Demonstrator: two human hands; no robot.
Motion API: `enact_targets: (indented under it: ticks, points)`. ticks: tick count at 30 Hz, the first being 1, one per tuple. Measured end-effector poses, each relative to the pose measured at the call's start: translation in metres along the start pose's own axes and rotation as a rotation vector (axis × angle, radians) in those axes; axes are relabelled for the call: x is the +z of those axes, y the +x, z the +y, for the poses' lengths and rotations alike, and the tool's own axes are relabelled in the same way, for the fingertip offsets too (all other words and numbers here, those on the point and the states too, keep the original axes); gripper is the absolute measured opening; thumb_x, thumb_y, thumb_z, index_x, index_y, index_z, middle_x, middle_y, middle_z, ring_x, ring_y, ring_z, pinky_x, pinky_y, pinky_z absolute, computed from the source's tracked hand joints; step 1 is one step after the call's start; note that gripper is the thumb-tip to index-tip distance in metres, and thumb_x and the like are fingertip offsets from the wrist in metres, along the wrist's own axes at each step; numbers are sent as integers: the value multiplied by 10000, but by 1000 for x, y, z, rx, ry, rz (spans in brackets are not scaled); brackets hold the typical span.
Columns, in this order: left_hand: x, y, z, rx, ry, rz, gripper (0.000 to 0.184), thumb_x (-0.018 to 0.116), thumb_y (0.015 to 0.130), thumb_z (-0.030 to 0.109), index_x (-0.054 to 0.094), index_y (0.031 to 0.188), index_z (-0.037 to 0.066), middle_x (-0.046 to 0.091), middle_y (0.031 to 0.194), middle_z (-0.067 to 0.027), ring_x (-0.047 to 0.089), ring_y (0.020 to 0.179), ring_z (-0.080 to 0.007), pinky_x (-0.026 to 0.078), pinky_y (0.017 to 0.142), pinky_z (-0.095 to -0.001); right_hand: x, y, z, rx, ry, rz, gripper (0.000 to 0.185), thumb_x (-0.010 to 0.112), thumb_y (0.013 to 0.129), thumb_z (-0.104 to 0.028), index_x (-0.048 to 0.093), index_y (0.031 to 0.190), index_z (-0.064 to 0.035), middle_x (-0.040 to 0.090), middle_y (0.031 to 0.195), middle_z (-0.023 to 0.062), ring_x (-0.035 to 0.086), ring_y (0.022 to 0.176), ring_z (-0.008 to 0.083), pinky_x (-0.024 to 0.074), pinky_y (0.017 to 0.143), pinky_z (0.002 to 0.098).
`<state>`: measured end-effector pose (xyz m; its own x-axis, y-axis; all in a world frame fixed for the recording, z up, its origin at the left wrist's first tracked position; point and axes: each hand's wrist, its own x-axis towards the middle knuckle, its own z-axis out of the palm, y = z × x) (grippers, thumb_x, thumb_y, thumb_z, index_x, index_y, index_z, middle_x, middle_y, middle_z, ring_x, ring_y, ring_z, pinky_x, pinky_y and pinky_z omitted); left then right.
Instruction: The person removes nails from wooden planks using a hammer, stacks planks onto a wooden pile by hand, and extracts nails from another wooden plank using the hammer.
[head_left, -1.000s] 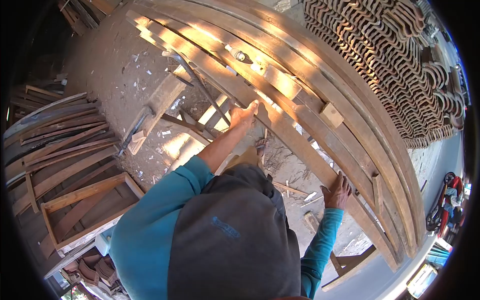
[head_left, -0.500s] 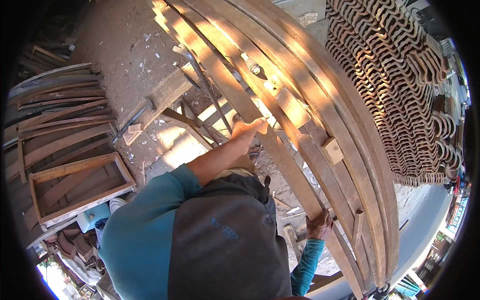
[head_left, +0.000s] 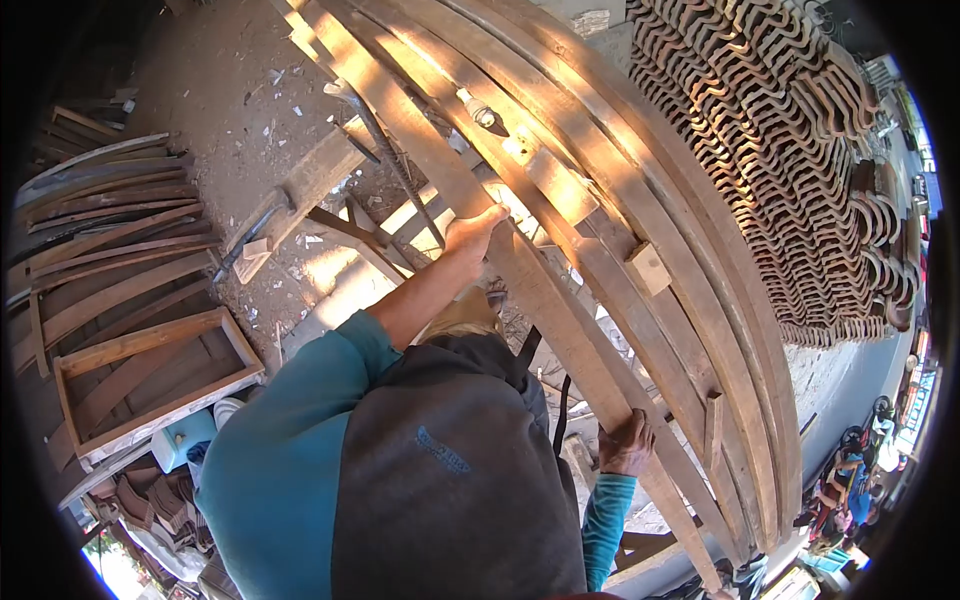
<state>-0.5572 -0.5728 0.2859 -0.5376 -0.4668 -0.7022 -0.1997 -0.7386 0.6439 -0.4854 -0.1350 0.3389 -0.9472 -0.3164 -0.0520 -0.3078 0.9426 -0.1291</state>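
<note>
A long, slightly curved wooden plank (head_left: pixel 557 305) runs diagonally from upper left to lower right in front of my body. My left hand (head_left: pixel 474 240) grips its near edge around the middle, thumb lying over the top face. Further down, my right hand (head_left: pixel 628 443) is wrapped around the same plank, its fingers partly hidden. Beyond it lie several more curved wooden beams (head_left: pixel 690 290), side by side. A small wood block (head_left: pixel 650 268) rests across them, and a light bulb (head_left: pixel 482 113) sits above the upper part.
Stacked clay roof tiles (head_left: pixel 750 190) stand at the right. On the left are curved wood pieces (head_left: pixel 120 240) and a rectangular wooden frame (head_left: pixel 150 340). A dark-handled tool (head_left: pixel 245 240) lies on a board (head_left: pixel 310 190). People (head_left: pixel 850 485) show at the far right edge.
The whole view has shifted slightly, so most things appear a little further left and up. Both hands keep their hold on the plank. People have come into view at lower right.
</note>
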Motion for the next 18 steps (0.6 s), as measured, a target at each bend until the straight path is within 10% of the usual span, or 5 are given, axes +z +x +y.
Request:
enact_targets:
  ticks: [18]
  points:
    - [-110, -99, -37, 32, -129, -223, 337, 750, 854, 223, 588, 1114, 84, 635, 994, -59, 650, 939, -220, 561, 798, -410, 16, -111, -28, -49, 47, -1, 546, 824, 644, -293, 556, 1067, -78, 530, 1045, 143, 531, 984, 358, 428, 862, 497]
